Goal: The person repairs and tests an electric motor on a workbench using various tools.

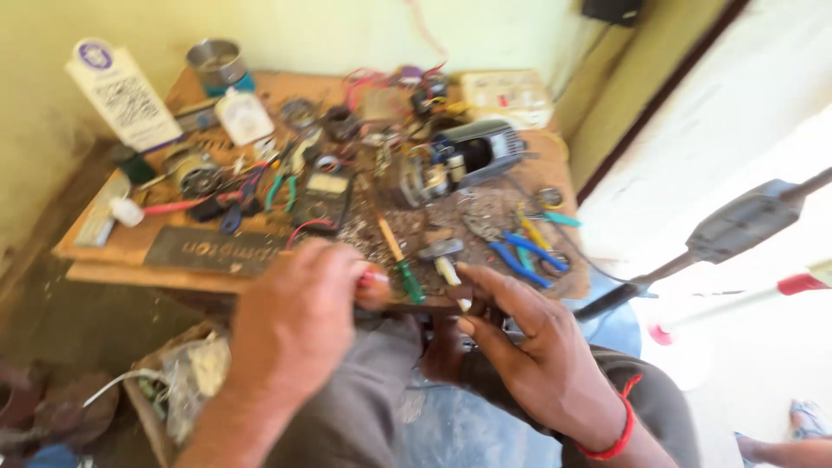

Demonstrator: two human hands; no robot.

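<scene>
**Both hands at the near bench edge, work barely begun**

We go L to R. Far left on the wooden bench (113, 251) stands a white card (121, 94), w/ a metal tin (217, 62) beside it and a small round motor part (196, 172) nearer us. Our left hand (299, 325) is closed round a red-handled tool (373, 279), prob. a screwdriver; the tip is blurred, so we can't tell what it touches. Just right lies a green-handled screwdriver (400, 264), untouched on the bench. Our right hand (529, 347) is half open, fingers spread, over a dark part at the bench's near edge; whether it grips that part we can't tell. Farther back sits the grey motor (472, 156), wires loose. Blue pliers (520, 256) lie right of the hands. We judge it early: tool in hand, motor open, bits scattered, nothing reassembled yet
</scene>
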